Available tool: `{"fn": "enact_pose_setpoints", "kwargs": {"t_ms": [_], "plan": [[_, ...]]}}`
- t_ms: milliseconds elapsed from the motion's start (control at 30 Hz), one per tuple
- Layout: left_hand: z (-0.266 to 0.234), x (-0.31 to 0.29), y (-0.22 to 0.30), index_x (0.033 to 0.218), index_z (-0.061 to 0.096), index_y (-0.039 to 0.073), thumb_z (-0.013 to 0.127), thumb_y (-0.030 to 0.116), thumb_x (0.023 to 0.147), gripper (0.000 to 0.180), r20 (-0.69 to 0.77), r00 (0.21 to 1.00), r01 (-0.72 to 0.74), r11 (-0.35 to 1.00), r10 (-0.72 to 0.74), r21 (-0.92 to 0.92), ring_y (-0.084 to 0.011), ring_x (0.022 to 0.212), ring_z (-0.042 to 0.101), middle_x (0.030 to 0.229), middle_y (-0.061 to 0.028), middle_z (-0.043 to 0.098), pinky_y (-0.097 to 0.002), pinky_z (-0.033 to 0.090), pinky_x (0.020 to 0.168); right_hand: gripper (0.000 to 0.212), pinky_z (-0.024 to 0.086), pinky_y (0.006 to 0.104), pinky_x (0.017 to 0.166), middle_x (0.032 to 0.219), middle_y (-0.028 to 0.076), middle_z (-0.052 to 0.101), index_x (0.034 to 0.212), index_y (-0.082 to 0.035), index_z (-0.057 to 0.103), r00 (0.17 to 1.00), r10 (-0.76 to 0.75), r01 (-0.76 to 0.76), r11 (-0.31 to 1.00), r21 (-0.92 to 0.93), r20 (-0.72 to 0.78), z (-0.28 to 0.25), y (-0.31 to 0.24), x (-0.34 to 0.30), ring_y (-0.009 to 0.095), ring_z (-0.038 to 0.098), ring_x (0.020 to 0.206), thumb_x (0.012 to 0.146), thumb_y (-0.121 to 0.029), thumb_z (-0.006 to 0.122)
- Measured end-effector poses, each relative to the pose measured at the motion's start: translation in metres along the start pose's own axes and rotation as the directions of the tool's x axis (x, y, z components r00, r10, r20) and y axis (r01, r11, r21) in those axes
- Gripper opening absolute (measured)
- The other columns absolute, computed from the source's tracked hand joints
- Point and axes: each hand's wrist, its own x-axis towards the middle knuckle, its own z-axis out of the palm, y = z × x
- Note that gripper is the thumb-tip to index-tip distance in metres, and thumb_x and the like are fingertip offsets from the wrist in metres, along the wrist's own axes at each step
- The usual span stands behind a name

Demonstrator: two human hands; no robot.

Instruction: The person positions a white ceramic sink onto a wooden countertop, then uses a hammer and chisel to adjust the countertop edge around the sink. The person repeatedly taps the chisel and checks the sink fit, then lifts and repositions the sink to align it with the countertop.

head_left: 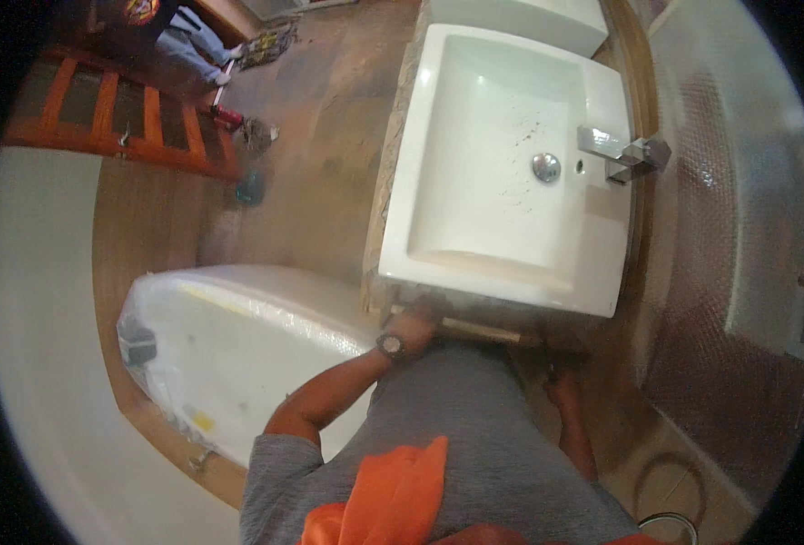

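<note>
Just in front of me, a white rectangular washbasin (502, 259) rests on a counter (474, 331) with a chrome faucet (615, 150) on its right side and a round drain plug (546, 166) inside. Dark specks lie scattered around the plug. My left hand (417, 325), below a wristwatch (390, 345), is at the counter's near left edge; shadow and blur hide its fingers. Lower and to the right, my right hand (561, 389) is closed around a thin dark thing beside the counter's near edge, too dim to name.
A bathtub (266, 363) wrapped in clear plastic stands at left. Beyond it are a wooden door with panes (102, 113), a person's legs (193, 41), and a teal object (249, 188) on the floor. A second white basin (529, 20) sits farther along the counter.
</note>
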Motion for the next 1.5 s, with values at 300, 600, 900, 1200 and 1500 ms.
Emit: {"fn": "enact_pose_setpoints", "kwargs": {"t_ms": [300,600,900,1200,1500], "plan": [[-0.022,-0.025,-0.01,0.135,0.055,0.011,0.06,0.014,0.086,0.049,0.134,0.991,-0.005,0.996,0.017,-0.092,-0.0363,0.118,0.056,0.123,-0.0182,0.06,-0.0484,0.047,0.1,0.043,0.054,0.0478,0.085,0.111,0.026,0.068,0.116,0.001,0.066,0.997,0.062,-0.058,0.995,-0.078,0.054,-0.035,-0.032,-0.007,0.041,0.068,0.096,0.078,-0.02,0.071],[-0.142,-0.114,-0.099,0.114,0.062,0.006,0.068,0.01,0.083,0.031,-0.158,0.969,0.156,0.966,-0.19,-0.205,-0.0359,0.1,0.061,0.107,-0.0136,0.066,-0.0442,0.051,0.084,0.049,0.054,0.0441,0.078,0.109,0.024,0.068,0.127,0.003,0.06,0.963,0.167,-0.18,0.983,0.044,0.212,-0.042,-0.043,-0.013,0.034,0.069,0.09,0.083,-0.016,0.07],[-0.198,-0.133,-0.255,0.117,0.061,0.001,0.063,0.012,0.098,0.022,-0.559,0.546,0.323,0.772,-0.624,-0.547,-0.0229,0.09,0.066,0.105,-0.0134,0.067,-0.0336,0.053,0.082,0.045,0.056,0.0433,0.074,0.107,0.02,0.069,0.127,-0.004,0.064,0.904,0.37,-0.36,0.929,-0.088,0.212,-0.052,-0.06,-0.037,0.031,0.07,0.087,0.086,-0.021,0.069],[-0.115,-0.076,-0.4,0.124,0.062,0.0,0.059,0.024,0.1,0.034,-0.161,0.67,0.285,0.452,-0.724,-0.846,-0.0331,0.109,0.065,0.117,-0.021,0.068,-0.0419,0.048,0.092,0.037,0.054,0.0455,0.083,0.11,0.023,0.069,0.124,-0.003,0.065,0.909,0.348,-0.378,0.92,-0.103,-0.229,-0.049,-0.203,-0.099,0.034,0.068,0.097,0.09,-0.018,0.065],[-0.104,-0.019,-0.468,0.109,0.062,0.0,0.053,0.03,0.104,0.032,-0.103,0.765,0.282,0.474,-0.636,-0.834,-0.0327,0.104,0.064,0.107,-0.0196,0.066,-0.0431,0.048,0.09,0.035,0.054,0.0434,0.08,0.096,0.024,0.072,0.103,0.0,0.073,0.736,0.674,-0.671,0.738,-0.067,0.057,-0.002,-0.367,-0.188,0.035,0.071,0.089,0.087,-0.03,0.069]]}}
